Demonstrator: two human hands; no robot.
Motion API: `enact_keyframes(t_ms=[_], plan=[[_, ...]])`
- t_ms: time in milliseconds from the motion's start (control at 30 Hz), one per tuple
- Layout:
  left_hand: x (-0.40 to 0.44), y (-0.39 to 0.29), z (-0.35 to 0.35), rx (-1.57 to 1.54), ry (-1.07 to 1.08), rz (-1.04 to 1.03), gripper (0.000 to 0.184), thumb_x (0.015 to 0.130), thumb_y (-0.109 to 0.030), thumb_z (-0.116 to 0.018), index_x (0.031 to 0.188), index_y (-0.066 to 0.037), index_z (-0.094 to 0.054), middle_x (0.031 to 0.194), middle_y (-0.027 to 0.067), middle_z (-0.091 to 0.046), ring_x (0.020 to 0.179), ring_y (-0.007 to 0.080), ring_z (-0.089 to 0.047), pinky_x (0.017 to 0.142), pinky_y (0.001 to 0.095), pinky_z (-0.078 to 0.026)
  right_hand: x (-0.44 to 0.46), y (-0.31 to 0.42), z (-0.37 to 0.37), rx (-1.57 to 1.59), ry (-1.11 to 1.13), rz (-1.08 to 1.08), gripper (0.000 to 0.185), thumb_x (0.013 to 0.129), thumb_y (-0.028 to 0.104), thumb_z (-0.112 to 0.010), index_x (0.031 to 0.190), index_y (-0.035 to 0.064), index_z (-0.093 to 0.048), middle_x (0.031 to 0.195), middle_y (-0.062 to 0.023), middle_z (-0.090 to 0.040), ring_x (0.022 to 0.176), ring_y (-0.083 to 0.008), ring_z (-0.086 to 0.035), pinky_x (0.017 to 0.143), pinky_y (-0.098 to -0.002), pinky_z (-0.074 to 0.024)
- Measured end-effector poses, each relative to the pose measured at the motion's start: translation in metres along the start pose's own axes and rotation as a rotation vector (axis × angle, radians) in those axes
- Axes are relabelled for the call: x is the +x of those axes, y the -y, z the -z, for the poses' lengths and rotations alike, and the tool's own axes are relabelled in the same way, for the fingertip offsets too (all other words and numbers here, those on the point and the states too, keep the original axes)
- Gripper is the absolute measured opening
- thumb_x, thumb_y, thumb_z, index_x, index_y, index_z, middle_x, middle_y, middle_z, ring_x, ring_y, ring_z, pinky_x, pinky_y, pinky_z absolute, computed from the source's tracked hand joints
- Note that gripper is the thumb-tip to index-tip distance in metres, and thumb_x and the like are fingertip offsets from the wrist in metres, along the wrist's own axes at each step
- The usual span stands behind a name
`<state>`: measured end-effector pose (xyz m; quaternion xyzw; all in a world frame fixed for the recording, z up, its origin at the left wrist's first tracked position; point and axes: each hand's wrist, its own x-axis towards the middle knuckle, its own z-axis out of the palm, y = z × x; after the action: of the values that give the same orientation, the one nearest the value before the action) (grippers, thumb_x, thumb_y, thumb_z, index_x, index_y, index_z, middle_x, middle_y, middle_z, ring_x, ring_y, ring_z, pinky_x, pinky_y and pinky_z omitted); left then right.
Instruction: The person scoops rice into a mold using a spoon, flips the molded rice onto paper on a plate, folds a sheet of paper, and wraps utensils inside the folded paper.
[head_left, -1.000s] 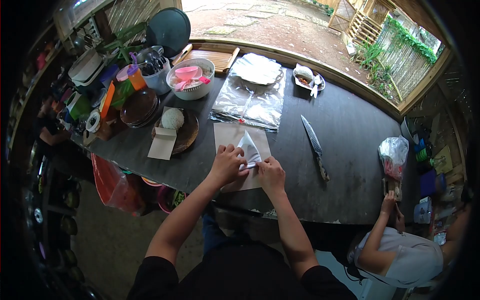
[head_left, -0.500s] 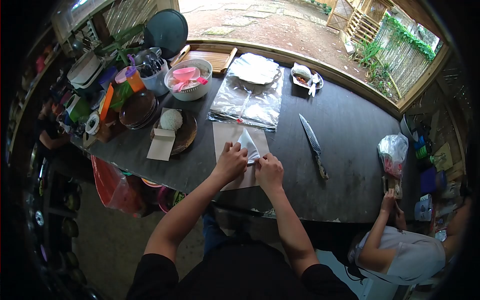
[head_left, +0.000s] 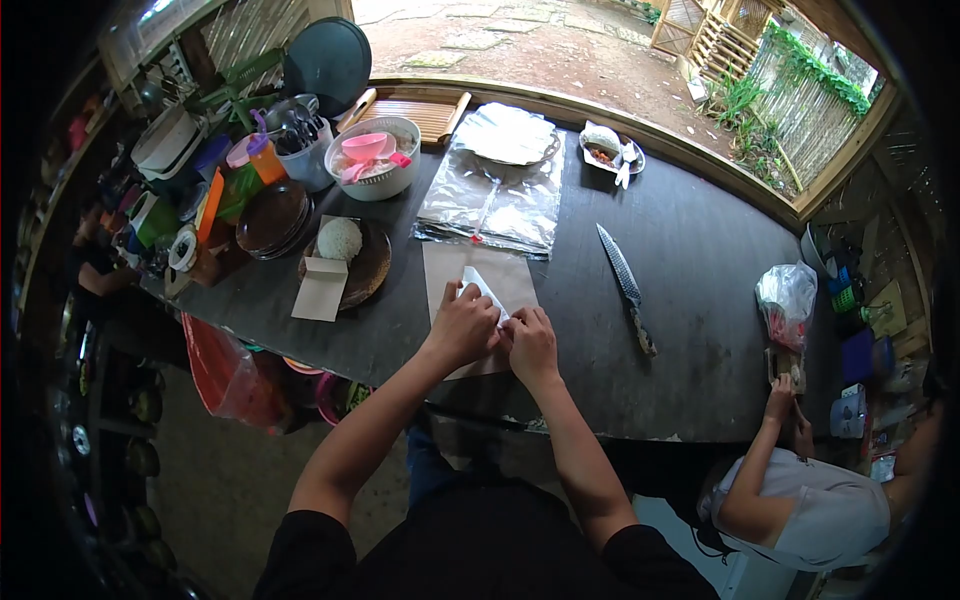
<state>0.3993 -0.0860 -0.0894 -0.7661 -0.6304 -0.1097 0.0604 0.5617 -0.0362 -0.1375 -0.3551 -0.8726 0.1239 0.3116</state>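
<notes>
A folded white sheet, paper or thin plastic, lies over a brown paper sheet at the table's front. Across its left part my left hand is closed, fingers bent and pinching it. My right hand pinches its lower right end, so the fingertips of both hands nearly meet. Part of the white sheet is hidden under the fingers. Just beyond the brown paper are stacked clear plastic sheets, with white papers on top. To the right lies a large knife, blade pointing away.
Left stands a brown plate with a rice mound and folded card. Behind are a white rice tub and stacked plates. A small food dish stands far back. Another person's hand works at right.
The white sheet has gone from a standing triangle to a narrower, lower fold. My right hand has shifted slightly left, closer to my left hand.
</notes>
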Motion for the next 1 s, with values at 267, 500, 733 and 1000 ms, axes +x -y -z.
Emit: enact_keyframes(t_ms=[267, 500, 733, 1000], plan=[[-0.004, 0.003, -0.001, 0.07, -0.083, -0.024, 0.019, 0.081, -0.022, -0.073, 0.099, -0.018, -0.075, 0.097, 0.0027, -0.074, 0.108, 0.0215, -0.063, 0.105, 0.0491, -0.031, -0.001, -0.002, 0.0, 0.049, -0.025, -0.032, 0.008, 0.079, 0.009, -0.072, 0.083, 0.0026, -0.072, 0.094, -0.0088, -0.065, 0.095, -0.0289, -0.061, 0.086, -0.0405, -0.0501], [0.017, 0.022, 0.011, -0.187, 0.021, 0.082, 0.016, 0.08, -0.021, -0.075, 0.096, -0.018, -0.075, 0.092, 0.0011, -0.074, 0.105, 0.0223, -0.064, 0.104, 0.0458, -0.032, 0.002, -0.003, 0.004, 0.077, -0.039, -0.024, 0.007, 0.08, 0.009, -0.072, 0.082, 0.0024, -0.072, 0.091, -0.0094, -0.065, 0.093, -0.0292, -0.061, 0.085, -0.0403, -0.0502], [0.037, 0.032, -0.009, -0.229, -0.005, 0.001, 0.014, 0.083, -0.021, -0.071, 0.096, -0.016, -0.074, 0.099, 0.0034, -0.074, 0.11, 0.0224, -0.063, 0.102, 0.045, -0.034, 0.004, -0.003, 0.002, 0.04, -0.08, -0.066, 0.006, 0.081, 0.011, -0.074, 0.082, 0.0057, -0.072, 0.084, -0.0093, -0.07, 0.086, -0.0292, -0.062, 0.083, -0.0399, -0.0494], [0.05, 0.033, -0.022, -0.186, 0.15, 0.047, 0.022, 0.08, -0.024, -0.073, 0.101, -0.017, -0.075, 0.099, 0.0071, -0.073, 0.113, 0.0245, -0.062, 0.105, 0.0465, -0.033, 0.005, 0.002, 0.003, 0.038, -0.058, -0.185, 0.006, 0.081, 0.011, -0.074, 0.086, 0.0079, -0.071, 0.084, -0.009, -0.071, 0.085, -0.0289, -0.062, 0.082, -0.0408, -0.0482]])
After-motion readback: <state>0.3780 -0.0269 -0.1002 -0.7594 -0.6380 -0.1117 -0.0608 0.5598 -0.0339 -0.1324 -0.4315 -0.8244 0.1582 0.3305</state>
